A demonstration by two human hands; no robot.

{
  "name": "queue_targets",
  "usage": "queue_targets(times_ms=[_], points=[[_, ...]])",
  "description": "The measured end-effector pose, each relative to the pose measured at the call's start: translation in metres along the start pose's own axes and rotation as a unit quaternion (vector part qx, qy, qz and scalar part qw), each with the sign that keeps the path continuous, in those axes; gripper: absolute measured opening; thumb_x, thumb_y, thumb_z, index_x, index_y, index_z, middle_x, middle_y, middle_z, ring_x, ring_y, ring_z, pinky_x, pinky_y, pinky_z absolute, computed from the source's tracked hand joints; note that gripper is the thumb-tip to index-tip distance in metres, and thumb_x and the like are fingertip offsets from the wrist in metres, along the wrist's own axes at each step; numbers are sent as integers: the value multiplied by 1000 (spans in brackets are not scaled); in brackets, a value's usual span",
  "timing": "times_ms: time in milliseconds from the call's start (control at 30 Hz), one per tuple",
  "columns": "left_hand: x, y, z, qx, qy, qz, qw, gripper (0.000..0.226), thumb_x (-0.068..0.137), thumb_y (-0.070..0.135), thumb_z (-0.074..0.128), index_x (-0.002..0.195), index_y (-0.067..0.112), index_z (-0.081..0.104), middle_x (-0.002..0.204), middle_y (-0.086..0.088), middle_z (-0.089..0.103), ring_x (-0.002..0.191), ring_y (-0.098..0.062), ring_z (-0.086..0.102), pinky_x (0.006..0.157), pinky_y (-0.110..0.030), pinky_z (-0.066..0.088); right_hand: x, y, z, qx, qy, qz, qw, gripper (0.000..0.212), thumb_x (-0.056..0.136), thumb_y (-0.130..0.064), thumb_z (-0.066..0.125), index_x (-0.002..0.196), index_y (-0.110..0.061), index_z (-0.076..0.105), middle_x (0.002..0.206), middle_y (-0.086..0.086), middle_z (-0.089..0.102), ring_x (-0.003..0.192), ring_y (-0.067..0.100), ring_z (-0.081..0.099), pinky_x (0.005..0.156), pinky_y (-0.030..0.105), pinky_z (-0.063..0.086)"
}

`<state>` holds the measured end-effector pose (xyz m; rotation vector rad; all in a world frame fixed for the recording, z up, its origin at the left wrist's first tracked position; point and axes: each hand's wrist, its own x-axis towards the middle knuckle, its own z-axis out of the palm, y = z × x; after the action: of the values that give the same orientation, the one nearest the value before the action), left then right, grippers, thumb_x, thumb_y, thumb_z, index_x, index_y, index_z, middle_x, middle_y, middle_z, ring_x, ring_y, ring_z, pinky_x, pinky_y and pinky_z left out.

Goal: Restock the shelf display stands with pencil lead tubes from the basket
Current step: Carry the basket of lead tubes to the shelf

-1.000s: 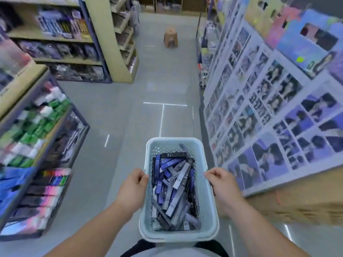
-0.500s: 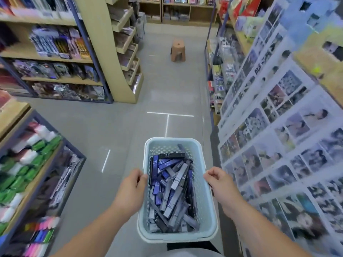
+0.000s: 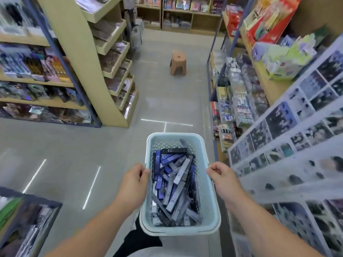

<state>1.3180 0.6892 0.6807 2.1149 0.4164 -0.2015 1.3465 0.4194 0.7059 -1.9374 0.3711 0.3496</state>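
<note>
A pale blue perforated plastic basket (image 3: 207, 210) is carried in front of me at waist height. It holds several flat pencil lead tubes (image 3: 174, 184), grey, black and blue, marked HB, lying in a loose heap. My left hand (image 3: 132, 184) grips the basket's left rim, fingers curled over the edge. My right hand (image 3: 222, 179) grips the right rim the same way. No display stand for the tubes is recognisable in view.
A grey tiled aisle runs ahead, with a brown plastic stool (image 3: 178, 63) standing in its middle. Tall wooden shelves (image 3: 104, 71) line the left. On the right a shelf of packaged stationery (image 3: 237, 101) and a rack of photo cards (image 3: 297, 138) stand close by. A low shelf (image 3: 27, 219) sits at bottom left.
I have moved forward along the aisle with the basket. The stool and far shelves are nearer and the low left shelf has slid back. Both hands keep their grip.
</note>
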Motion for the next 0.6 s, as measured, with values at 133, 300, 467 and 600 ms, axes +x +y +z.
queue_targets(times_ms=[133, 300, 467, 600], points=[[126, 29, -11, 1, -28, 17, 999, 31, 102, 40, 45, 80, 19, 51, 66, 0, 52, 58, -15, 47, 57, -37, 46, 98, -49, 13, -6, 32, 17, 999, 19, 100, -21, 60, 81, -16, 60, 68, -5, 51, 65, 14, 45, 63, 29, 39], [261, 83, -39, 26, -53, 33, 998, 30, 101, 43, 44, 80, 23, 52, 70, 0, 57, 59, -14, 52, 56, -36, 51, 204, -122, 21, 7, 66, 27, 997, 18, 100, -21, 60, 83, -16, 61, 74, -2, 57, 69, 13, 50, 66, 27, 42], [388, 139, -53, 36, -49, 64, 996, 31, 102, 40, 45, 76, 25, 50, 62, 3, 52, 53, -10, 47, 53, -33, 44, 315, -179, 22, 30, 79, 39, 996, 13, 101, -26, 60, 91, -19, 66, 87, 0, 67, 80, 15, 60, 71, 28, 45], [486, 176, -41, 43, -47, 67, 996, 31, 101, 39, 47, 75, 23, 51, 62, 5, 51, 52, -5, 45, 52, -26, 42, 420, -212, 16, 37, 81, 42, 995, 12, 101, -23, 60, 91, -19, 66, 86, -1, 66, 79, 14, 59, 72, 29, 46]])
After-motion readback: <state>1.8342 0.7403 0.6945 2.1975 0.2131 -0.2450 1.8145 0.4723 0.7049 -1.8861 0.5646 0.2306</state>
